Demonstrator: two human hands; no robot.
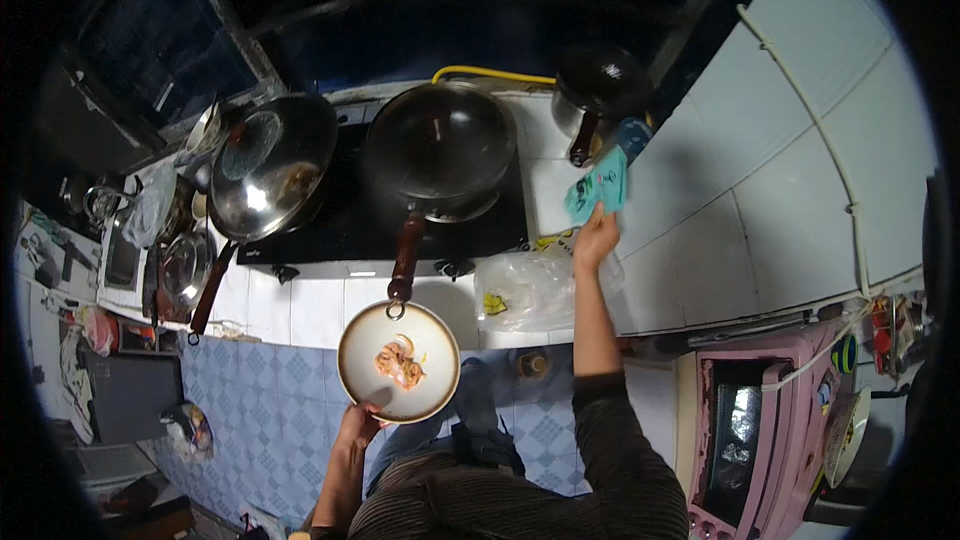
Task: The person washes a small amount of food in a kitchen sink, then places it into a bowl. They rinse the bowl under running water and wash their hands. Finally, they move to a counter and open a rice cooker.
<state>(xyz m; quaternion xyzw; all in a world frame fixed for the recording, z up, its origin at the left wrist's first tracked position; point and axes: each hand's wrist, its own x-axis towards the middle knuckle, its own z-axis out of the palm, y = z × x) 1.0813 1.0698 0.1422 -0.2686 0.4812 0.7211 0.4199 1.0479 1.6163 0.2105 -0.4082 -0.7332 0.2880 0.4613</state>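
My left hand (360,424) grips the near rim of a round pale plate (364,375) with a brown edge. Curled pinkish pieces of food (400,363), possibly shrimp, lie in the middle of the plate. Stretched out to the right, my right hand (597,241) pinches the lower end of a turquoise packet (600,186) that bears writing. Past the plate, a dark wok (442,138) stands on the black gas stove (345,187). Its wooden handle (407,255) points towards me, and the handle's ring overlaps the plate's far rim in view.
A crumpled clear plastic bag (525,292) lies below my right forearm. Behind the packet stands a dark-topped pot (600,86). A second wok under a shiny metal lid (274,168) occupies the stove's left side. At right is a pink oven (780,420); a bottle (532,366) stands on the floor.
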